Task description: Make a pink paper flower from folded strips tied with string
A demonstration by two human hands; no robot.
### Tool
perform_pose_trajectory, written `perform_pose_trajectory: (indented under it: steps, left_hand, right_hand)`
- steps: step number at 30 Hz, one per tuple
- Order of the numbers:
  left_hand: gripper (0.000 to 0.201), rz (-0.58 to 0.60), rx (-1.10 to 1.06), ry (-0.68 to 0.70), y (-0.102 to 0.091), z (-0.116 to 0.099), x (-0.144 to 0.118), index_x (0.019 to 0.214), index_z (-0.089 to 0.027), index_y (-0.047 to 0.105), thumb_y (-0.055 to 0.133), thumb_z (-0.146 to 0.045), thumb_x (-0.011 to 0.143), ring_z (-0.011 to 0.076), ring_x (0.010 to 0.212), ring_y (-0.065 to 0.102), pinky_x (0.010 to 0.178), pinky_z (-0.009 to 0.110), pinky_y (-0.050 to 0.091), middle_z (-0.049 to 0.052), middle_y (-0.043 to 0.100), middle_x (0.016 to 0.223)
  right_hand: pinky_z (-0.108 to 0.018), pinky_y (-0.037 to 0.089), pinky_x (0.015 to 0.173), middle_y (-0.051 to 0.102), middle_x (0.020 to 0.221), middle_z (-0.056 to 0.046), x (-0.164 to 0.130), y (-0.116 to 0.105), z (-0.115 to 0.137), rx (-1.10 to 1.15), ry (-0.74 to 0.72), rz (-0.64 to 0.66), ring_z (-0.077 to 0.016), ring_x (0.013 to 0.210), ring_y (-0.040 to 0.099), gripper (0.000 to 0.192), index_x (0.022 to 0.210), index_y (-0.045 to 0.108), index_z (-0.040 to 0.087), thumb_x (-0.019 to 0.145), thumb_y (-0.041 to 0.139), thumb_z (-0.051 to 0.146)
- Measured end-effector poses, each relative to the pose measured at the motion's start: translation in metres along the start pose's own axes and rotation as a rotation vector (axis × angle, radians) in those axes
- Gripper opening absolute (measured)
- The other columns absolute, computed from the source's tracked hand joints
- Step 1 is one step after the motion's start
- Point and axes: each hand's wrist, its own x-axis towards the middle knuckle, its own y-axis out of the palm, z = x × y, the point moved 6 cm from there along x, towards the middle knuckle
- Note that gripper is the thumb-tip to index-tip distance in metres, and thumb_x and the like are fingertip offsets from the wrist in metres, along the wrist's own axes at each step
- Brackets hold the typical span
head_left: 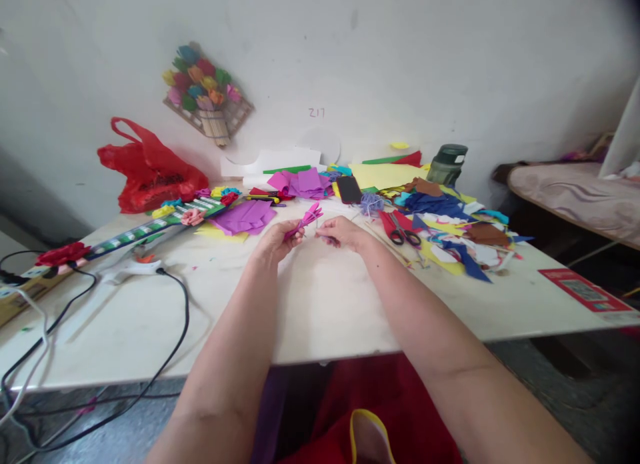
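In the head view my left hand [281,240] is closed around the base of a magenta paper flower [311,215], whose petals point up and to the right. Close beside it, my right hand [341,233] is pinched on a thin yarn strand, which shows faintly between the two hands. A ball of grey-purple yarn [371,203] lies just beyond the right hand. Both hands are above the middle of the white table [330,311]. The fingertips of the right hand are partly hidden.
Scissors [403,232] and heaped paper scraps [450,211] lie at right, near a green bottle [447,164]. Behind are a phone [349,190] and purple paper [245,217]. A glue gun [133,269] with a looping cord, a flower-decorated strip [135,234] and a red bag [150,174] are left.
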Motion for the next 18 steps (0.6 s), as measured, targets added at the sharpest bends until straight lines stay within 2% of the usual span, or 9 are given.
perform_pose_trajectory:
  steps: [2,3,6,8,10,12,14,16,18]
  left_hand:
    - [0.01,0.013,0.063,-0.019,0.0,0.002,0.001,0.077,-0.008,0.058,0.048,-0.007,0.075,0.0055,0.043,0.049,0.041,0.014,0.044,0.003,0.056,0.056]
    - [0.009,0.017,0.087,-0.04,0.0,0.004,0.001,0.075,-0.007,0.058,0.049,-0.007,0.075,0.0059,0.043,0.049,0.04,0.014,0.043,0.004,0.056,0.055]
    - [0.008,0.015,0.095,-0.115,0.001,0.009,0.001,0.074,-0.008,0.058,0.05,-0.007,0.075,0.0065,0.043,0.049,0.038,0.014,0.042,0.004,0.055,0.054]
    - [0.009,0.001,0.05,-0.153,0.002,0.01,-0.001,0.076,-0.008,0.058,0.049,-0.007,0.075,0.0061,0.043,0.049,0.039,0.013,0.042,0.004,0.055,0.054]
    - [0.01,-0.014,-0.011,-0.177,0.002,0.009,-0.003,0.077,-0.008,0.058,0.048,-0.007,0.077,0.0053,0.042,0.048,0.039,0.012,0.043,0.004,0.055,0.054]
    - [0.011,-0.021,-0.072,-0.193,0.003,0.009,-0.005,0.077,-0.008,0.057,0.047,-0.006,0.078,0.0047,0.042,0.048,0.039,0.011,0.043,0.004,0.055,0.054]
    - [0.011,-0.015,-0.128,-0.2,0.005,0.008,-0.006,0.077,-0.008,0.056,0.045,-0.006,0.08,0.0044,0.041,0.048,0.039,0.01,0.042,0.004,0.054,0.054]
    - [0.012,0.002,-0.173,-0.196,0.006,0.008,-0.007,0.076,-0.008,0.055,0.044,-0.006,0.081,0.0041,0.041,0.047,0.039,0.01,0.042,0.004,0.053,0.054]
    - [0.013,0.03,-0.212,-0.186,0.008,0.007,-0.006,0.077,-0.007,0.055,0.042,-0.007,0.082,0.0036,0.04,0.047,0.039,0.01,0.042,0.004,0.053,0.054]
  right_hand:
    - [-0.018,0.026,0.035,0.047,0.044,0.005,-0.001,-0.011,0.007,0.187,-0.088,-0.07,-0.0047,0.036,0.037,0.023,0.068,0.059,0.013,0.067,0.065,0.036]
    - [-0.018,0.028,0.035,0.047,0.045,0.005,-0.001,-0.021,0.011,0.288,-0.138,-0.157,-0.0051,0.037,0.038,0.023,0.07,0.058,0.014,0.067,0.065,0.036]
    - [-0.019,0.034,0.04,0.05,0.05,0.004,-0.007,-0.06,0.007,0.385,-0.174,-0.582,-0.0063,0.042,0.043,0.02,0.069,0.055,0.015,0.073,0.057,0.034]
    - [-0.022,0.039,0.045,0.055,0.059,-0.001,-0.017,-0.079,-0.003,0.198,-0.032,-0.853,-0.0101,0.05,0.05,0.019,0.071,0.056,0.015,0.077,0.049,0.032]
    - [-0.028,0.044,0.059,0.061,0.075,-0.007,-0.025,-0.089,-0.001,-0.25,0.089,-0.989,-0.0173,0.072,0.057,0.014,0.075,0.061,0.015,0.072,0.054,0.027]
    - [-0.035,0.042,0.075,0.06,0.099,-0.014,-0.029,-0.085,0.013,-0.713,0.056,-1.02,-0.0258,0.1,0.05,0.02,0.085,0.063,0.014,0.066,0.06,0.021]
    - [-0.038,0.04,0.082,0.057,0.106,-0.016,-0.026,-0.069,0.024,-0.94,-0.057,-0.947,-0.0284,0.109,0.042,0.019,0.086,0.064,0.013,0.07,0.056,0.02]
    - [-0.037,0.041,0.08,0.06,0.1,-0.014,-0.02,-0.051,0.03,-0.914,-0.138,-0.829,-0.0268,0.107,0.044,0.017,0.082,0.065,0.015,0.074,0.051,0.02]
    - [-0.032,0.043,0.074,0.063,0.095,-0.01,-0.011,-0.033,0.026,-0.678,-0.142,-0.66,-0.0222,0.095,0.052,0.015,0.08,0.065,0.016,0.073,0.052,0.018]
